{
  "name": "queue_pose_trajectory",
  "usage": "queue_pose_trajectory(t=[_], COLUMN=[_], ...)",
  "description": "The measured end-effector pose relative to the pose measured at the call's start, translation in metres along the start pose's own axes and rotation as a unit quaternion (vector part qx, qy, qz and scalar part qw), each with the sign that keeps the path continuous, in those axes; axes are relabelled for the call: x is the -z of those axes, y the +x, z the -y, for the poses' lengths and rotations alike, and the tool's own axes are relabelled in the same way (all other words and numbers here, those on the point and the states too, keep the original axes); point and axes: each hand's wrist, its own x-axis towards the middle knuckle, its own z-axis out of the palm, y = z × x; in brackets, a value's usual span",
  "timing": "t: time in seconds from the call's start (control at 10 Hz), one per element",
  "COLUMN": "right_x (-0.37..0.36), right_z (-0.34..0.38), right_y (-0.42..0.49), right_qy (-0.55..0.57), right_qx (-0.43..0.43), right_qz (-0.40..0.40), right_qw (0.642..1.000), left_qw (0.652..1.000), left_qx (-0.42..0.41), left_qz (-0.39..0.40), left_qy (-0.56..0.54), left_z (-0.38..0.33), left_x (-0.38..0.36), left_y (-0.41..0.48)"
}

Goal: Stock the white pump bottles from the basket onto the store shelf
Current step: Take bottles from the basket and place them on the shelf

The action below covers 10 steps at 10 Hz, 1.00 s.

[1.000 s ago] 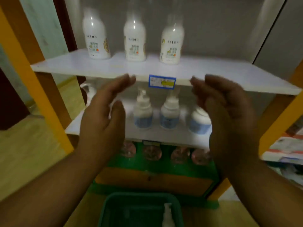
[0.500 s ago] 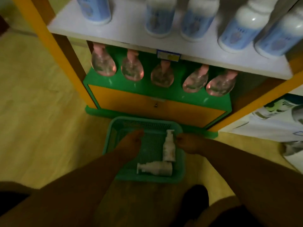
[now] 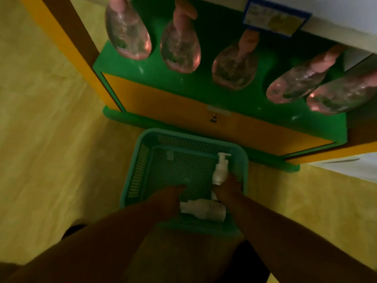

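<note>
Where a second ago both my hands were raised, spread, in front of the upper shelves, they are now down in the basket on the floor, so the placing pass is over and a new pickup has begun. Half a second ago the hands were only arriving at the basket; now they are at the bottles. My right hand is curled against the lower body of the far bottle, which lies along the basket's right wall with its pump pointing toward the shelf; contact is made, but whether the fingers are fully closed round it I cannot tell. My left hand has its fingers together and extended, pointing across the mesh floor, its underside just above the near bottle, which lies crosswise by the near wall, pump end under the hand; not gripped, as far as I can see. Basket contents: these two white bottles only; the rest of the mesh is bare. The green bottom shelf above holds five clear pinkish bottles. My judgement: two bottles remain to stock.
</note>
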Motion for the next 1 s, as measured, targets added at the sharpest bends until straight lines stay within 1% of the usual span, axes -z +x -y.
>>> queue_pose_trajectory(t=[0.1,0.2,0.3,0.4,0.5,0.6,0.7,0.8,0.9,1.0], right_x=[-0.004,-0.012,-0.021,-0.029,-0.027,-0.026,-0.03,-0.026,-0.014,0.002], right_z=[0.002,-0.008,-0.005,0.002,-0.004,0.0,0.001,0.01,0.026,0.051], right_y=[-0.012,-0.005,-0.002,-0.007,-0.003,-0.003,-0.002,-0.006,-0.019,-0.036], right_qy=[0.054,0.034,0.055,0.143,0.129,0.114,0.129,0.161,0.195,0.219], right_qx=[-0.034,-0.043,-0.033,-0.033,0.0,0.041,0.036,0.036,0.036,0.056], right_qz=[-0.005,0.0,-0.01,0.017,0.078,0.116,0.129,0.144,0.165,0.161], right_qw=[0.998,0.999,0.998,0.989,0.988,0.986,0.983,0.976,0.966,0.961], left_qw=[0.998,0.992,0.988,0.986,0.977,0.981,0.976,0.977,0.98,0.98], left_qx=[0.018,0.042,0.021,0.027,0.024,0.044,0.059,0.046,0.038,0.014], left_qz=[-0.03,-0.058,-0.055,0.005,0.043,0.035,0.036,0.019,-0.007,-0.03], left_qy=[-0.049,-0.105,-0.144,-0.162,-0.207,-0.183,-0.207,-0.208,-0.198,-0.196], left_z=[0.008,-0.002,-0.011,-0.021,-0.031,-0.02,-0.007,-0.006,-0.022,-0.038], left_x=[0.003,0.001,-0.007,-0.015,-0.021,-0.023,-0.021,-0.009,0.016,0.043], left_y=[0.017,0.029,0.05,0.066,0.069,0.071,0.07,0.064,0.038,0.009])
